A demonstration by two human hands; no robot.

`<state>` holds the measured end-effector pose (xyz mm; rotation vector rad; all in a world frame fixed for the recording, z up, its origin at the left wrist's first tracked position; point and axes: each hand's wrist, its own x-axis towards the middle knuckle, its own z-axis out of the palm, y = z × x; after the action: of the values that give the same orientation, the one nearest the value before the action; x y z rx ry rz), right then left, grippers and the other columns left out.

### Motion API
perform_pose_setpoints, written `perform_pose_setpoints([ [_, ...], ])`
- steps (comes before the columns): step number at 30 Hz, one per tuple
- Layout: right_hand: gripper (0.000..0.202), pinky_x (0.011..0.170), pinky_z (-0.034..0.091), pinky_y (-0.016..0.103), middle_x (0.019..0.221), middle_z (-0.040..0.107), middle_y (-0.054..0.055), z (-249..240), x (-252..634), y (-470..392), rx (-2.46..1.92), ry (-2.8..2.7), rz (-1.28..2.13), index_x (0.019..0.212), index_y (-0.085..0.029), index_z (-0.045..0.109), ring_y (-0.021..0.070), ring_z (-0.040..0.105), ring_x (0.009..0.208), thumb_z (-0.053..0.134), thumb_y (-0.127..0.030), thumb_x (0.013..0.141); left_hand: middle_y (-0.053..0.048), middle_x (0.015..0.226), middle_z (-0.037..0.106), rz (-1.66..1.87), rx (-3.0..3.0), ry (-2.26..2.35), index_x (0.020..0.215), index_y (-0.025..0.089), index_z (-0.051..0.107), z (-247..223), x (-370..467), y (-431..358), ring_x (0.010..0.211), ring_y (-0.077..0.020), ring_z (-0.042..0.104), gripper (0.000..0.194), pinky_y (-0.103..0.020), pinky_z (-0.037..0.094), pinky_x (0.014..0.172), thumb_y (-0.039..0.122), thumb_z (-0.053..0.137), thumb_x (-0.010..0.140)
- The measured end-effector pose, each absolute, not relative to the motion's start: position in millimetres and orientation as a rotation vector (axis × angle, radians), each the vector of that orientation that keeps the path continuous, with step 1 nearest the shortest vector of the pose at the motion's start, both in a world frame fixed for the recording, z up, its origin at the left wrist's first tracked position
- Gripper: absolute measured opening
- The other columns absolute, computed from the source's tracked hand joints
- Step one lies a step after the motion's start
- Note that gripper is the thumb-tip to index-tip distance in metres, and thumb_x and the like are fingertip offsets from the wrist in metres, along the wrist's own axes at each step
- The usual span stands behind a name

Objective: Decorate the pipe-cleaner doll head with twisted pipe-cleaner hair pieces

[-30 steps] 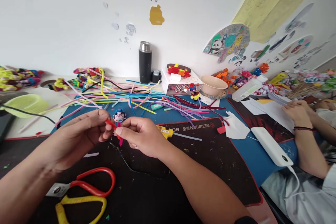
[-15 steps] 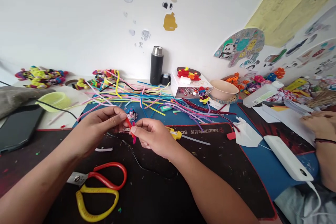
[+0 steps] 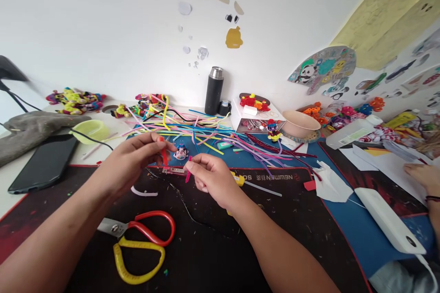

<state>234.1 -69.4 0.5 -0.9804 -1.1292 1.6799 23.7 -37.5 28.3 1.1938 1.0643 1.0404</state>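
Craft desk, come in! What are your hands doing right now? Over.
Left hand pinching red pipe cleaner. Right hand pinching pink piece. Scissors nearby, not blocking.

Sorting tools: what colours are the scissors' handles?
The scissors have one red and one yellow handle, head view.

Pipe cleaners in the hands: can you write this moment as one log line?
left hand: pinches red pipe cleaner | right hand: pinches pink pipe cleaner | small figure head: between hands | scissors: on mat, untouched

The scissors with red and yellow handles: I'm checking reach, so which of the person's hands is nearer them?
Left. The left hand is above the scissors; the right hand is farther up and right.
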Motion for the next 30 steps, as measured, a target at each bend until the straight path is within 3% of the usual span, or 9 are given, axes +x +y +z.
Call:
perform_pose_setpoints([
  [5,0.040,0.045,0.019,0.024,0.049,0.041,-0.011,1,239,-65,-0.981,-1.017,1.545,0.083,-0.020,0.066,0.0070,0.032,0.042,0.084,-0.055,0.080,0.001,0.067,0.070,1.065,1.186,1.062,0.079,0.021,0.071,36,24,-37,0.058,-0.0136,0.056,0.029,-0.024,0.044,0.056,0.037,0.094,0.072],
  [10,0.037,0.045,0.019,0.024,0.050,0.043,-0.011,-4,239,-65,-0.983,-0.985,1.516,0.088,-0.020,0.068,0.0069,0.033,0.043,0.086,-0.051,0.082,0.002,0.067,0.063,0.667,1.248,0.938,0.095,0.022,0.078,31,37,-49,0.056,-0.0141,0.051,0.030,-0.024,0.038,0.051,0.046,0.088,0.079],
  [14,0.041,0.044,0.020,0.024,0.049,0.045,-0.010,-3,236,-68,-0.991,-1.005,1.539,0.086,-0.019,0.068,0.0067,0.034,0.043,0.087,-0.055,0.081,0.003,0.064,0.054,0.526,1.271,0.802,0.093,0.020,0.076,27,44,-55,0.054,-0.0124,0.042,0.039,-0.025,0.030,0.051,0.057,0.085,0.082],
  [21,0.044,0.043,0.020,0.023,0.047,0.044,-0.011,-5,235,-67,-0.967,-0.989,1.531,0.084,-0.019,0.067,0.0063,0.033,0.041,0.090,-0.057,0.078,0.008,0.057,0.043,0.554,1.217,0.755,0.077,0.021,0.058,17,49,-52,0.051,-0.0095,0.028,0.053,-0.024,0.020,0.047,0.067,0.083,0.081],
  [30,0.039,0.043,0.020,0.023,0.047,0.041,-0.011,-2,233,-68,-0.992,-1.019,1.492,0.087,-0.020,0.067,0.0069,0.031,0.041,0.085,-0.054,0.082,0.010,0.062,0.040,0.773,1.383,1.065,0.090,0.020,0.065,16,47,-48,0.052,-0.0093,0.024,0.051,-0.024,0.017,0.047,0.070,0.075,0.083],
])
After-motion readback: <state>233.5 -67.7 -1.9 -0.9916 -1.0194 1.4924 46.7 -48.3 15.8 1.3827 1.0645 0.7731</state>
